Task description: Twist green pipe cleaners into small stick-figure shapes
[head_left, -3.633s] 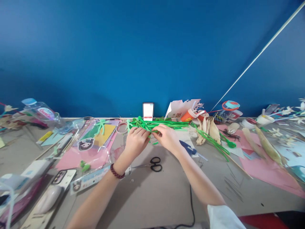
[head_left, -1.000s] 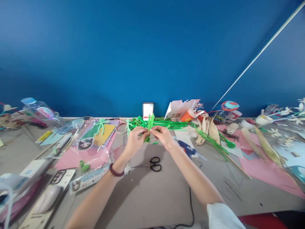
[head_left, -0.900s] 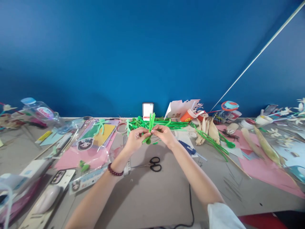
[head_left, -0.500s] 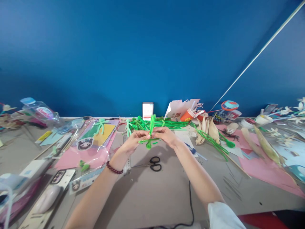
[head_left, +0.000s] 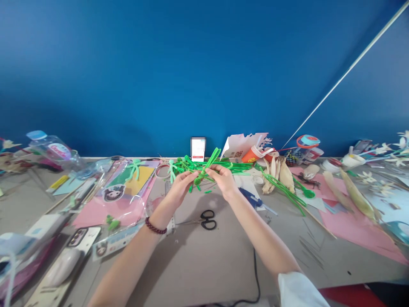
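Observation:
Both my hands meet above the middle of the grey table (head_left: pixel 198 260), pinching a small figure twisted from green pipe cleaners (head_left: pixel 204 168). My left hand (head_left: pixel 182 187), with a dark red bead bracelet on its wrist, grips the figure's lower part. My right hand (head_left: pixel 222 179) holds it from the right, fingers closed. Two long green ends stick up and to the right from between the fingers. Behind the hands lies a pile of green pipe cleaners (head_left: pixel 223 165).
Black scissors (head_left: pixel 207 219) lie just before my hands, a blue glue gun (head_left: pixel 252 199) to their right with a black cord (head_left: pixel 257 273). Pink sheets and sticker packs (head_left: pixel 121 196) cover the left; dried husks (head_left: pixel 279 172), cups (head_left: pixel 255 153) and pink paper (head_left: pixel 358 221) fill the right.
My hands lifted a green pipe-cleaner piece off the pile and have been twisting it. Its long ends stood upright half a second ago and now tilt to the right.

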A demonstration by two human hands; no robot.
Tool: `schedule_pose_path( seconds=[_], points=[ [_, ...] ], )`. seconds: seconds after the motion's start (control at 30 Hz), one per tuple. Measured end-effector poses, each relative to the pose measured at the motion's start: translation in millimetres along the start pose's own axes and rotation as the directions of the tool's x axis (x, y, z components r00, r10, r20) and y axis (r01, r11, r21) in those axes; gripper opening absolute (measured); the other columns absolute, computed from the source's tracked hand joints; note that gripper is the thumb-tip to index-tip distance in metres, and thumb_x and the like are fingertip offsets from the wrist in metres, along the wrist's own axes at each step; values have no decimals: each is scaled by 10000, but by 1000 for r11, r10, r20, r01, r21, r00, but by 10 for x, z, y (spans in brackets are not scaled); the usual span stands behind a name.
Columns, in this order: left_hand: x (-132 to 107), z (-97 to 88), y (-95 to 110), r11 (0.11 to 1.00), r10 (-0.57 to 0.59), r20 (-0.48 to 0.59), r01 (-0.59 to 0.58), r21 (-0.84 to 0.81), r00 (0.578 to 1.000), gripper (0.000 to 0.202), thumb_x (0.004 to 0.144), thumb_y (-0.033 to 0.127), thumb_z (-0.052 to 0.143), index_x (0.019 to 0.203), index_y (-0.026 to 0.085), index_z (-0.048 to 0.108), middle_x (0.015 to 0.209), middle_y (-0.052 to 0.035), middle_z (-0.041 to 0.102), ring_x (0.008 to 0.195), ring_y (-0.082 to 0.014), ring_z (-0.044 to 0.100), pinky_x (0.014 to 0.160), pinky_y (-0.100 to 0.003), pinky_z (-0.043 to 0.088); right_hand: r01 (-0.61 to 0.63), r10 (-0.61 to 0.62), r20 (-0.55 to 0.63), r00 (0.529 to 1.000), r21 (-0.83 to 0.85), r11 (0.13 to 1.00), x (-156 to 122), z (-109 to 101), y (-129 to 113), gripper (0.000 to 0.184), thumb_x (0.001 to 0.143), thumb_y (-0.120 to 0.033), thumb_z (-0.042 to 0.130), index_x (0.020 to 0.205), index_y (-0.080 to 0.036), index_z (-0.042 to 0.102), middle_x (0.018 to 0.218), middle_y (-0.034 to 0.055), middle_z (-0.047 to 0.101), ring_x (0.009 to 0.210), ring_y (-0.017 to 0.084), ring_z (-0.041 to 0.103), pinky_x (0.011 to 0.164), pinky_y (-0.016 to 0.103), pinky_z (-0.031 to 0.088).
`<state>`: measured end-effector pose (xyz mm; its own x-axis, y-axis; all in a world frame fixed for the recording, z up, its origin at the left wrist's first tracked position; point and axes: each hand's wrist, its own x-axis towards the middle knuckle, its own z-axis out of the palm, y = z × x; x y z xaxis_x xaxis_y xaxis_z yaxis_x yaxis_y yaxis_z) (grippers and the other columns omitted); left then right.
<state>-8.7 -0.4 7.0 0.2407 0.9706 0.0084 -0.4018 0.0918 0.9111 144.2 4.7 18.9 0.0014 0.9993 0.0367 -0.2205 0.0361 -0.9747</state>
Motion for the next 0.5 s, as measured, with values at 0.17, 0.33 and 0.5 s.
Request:
schedule_pose_path(
  seconds=[0.17, 0.33, 0.5],
  points=[
    [-63, 84, -40, 992, 47, -130, -32, 119, 990, 190, 626, 314, 753, 724, 163, 694, 702, -21, 659, 657, -123, 560, 604, -238, 409, 51, -49, -24, 998, 77, 996, -54, 115, 87, 202, 609, -326, 735, 699, -181, 627, 695, -17, 601, 658, 113, 516, 649, 249, 396],
    [-107, 144, 13, 993, -18, -122, 3, -122, 992, 136, 622, 258, 758, 659, 155, 676, 667, 2, 624, 618, -93, 537, 615, -228, 416, 14, -30, 91, 995, 176, 984, -62, 117, 134, 186, 637, -345, 733, 706, -194, 648, 664, -26, 582, 639, 110, 509, 646, 253, 402],
    [-144, 136, 48, 944, -145, 24, 146, -296, 989, 107, 670, 197, 707, 608, 150, 634, 644, 11, 602, 621, -98, 539, 656, -250, 427, -111, 21, 376, 926, 217, 970, -71, 30, 30, 196, 677, -372, 714, 731, -192, 659, 672, -13, 591, 631, 117, 536, 646, 271, 427]
  ],
)
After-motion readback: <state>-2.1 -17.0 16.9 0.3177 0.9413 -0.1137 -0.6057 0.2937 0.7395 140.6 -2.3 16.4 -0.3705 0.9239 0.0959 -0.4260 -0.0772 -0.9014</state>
